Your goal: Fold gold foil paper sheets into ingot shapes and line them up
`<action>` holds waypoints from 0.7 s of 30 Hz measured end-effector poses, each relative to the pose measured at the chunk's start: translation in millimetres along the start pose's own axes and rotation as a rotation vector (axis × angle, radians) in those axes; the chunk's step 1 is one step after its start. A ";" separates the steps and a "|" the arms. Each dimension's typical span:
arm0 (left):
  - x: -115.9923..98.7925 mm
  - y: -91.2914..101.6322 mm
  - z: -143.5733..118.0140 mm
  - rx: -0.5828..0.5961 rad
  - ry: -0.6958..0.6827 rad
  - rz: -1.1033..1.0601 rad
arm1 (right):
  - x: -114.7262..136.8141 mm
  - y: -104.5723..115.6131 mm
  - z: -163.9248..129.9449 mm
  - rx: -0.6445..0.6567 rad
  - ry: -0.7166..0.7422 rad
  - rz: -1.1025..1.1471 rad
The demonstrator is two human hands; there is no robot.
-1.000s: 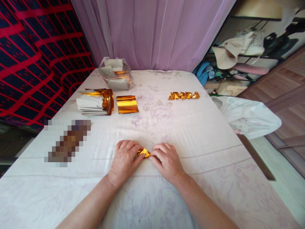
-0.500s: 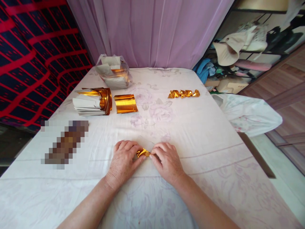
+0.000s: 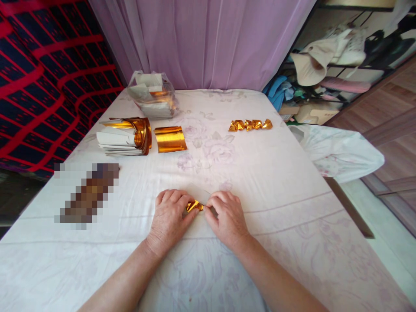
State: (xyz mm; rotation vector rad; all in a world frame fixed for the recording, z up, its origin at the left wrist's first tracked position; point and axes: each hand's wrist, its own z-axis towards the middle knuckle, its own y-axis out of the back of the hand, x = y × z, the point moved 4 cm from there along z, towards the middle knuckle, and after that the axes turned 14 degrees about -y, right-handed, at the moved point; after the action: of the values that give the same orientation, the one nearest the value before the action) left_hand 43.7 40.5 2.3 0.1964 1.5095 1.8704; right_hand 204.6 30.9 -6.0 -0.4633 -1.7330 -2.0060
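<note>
A sheet of gold foil paper (image 3: 195, 205), partly folded, lies on the table between my two hands, its pale back showing on the far side. My left hand (image 3: 170, 214) is closed on its left part, the thumb pressed along the near edge. At the right end, my right hand (image 3: 227, 214) pinches the paper between thumb and fingers. Much of the sheet is hidden under the fingers. Farther off lies a single gold foil sheet (image 3: 170, 139), beside a curled stack of foil paper (image 3: 125, 143). Several folded gold foil pieces (image 3: 249, 125) sit in a row at the back right.
A clear plastic bag (image 3: 152, 97) of more paper stands at the table's back left. A blurred-out dark object (image 3: 89, 195) lies on the left. The floral tablecloth (image 3: 279, 182) covers the table. Beyond its right edge are a white bag (image 3: 347, 151) and a shelf with a cap (image 3: 313, 65).
Less gold shows between my hands, and the foil's right end has a sharper point at my right fingers. The view has shifted slightly; both hands stay on the paper.
</note>
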 end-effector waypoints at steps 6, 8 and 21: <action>-2.0 -0.1 1.5 0.001 0.007 0.010 | 1.2 -1.7 -0.1 -0.022 -0.009 -0.034; -2.0 -0.6 1.4 0.004 0.007 0.012 | 1.8 -2.3 -0.1 -0.031 -0.017 -0.039; -2.6 -0.6 2.2 0.007 0.018 0.018 | 3.1 -3.2 0.5 -0.020 -0.049 -0.073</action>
State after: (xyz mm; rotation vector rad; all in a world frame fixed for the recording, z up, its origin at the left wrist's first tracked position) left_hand 47.0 40.7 3.2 0.1975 1.5320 1.8860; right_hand 200.3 31.4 -7.0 -0.4655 -1.7846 -2.0804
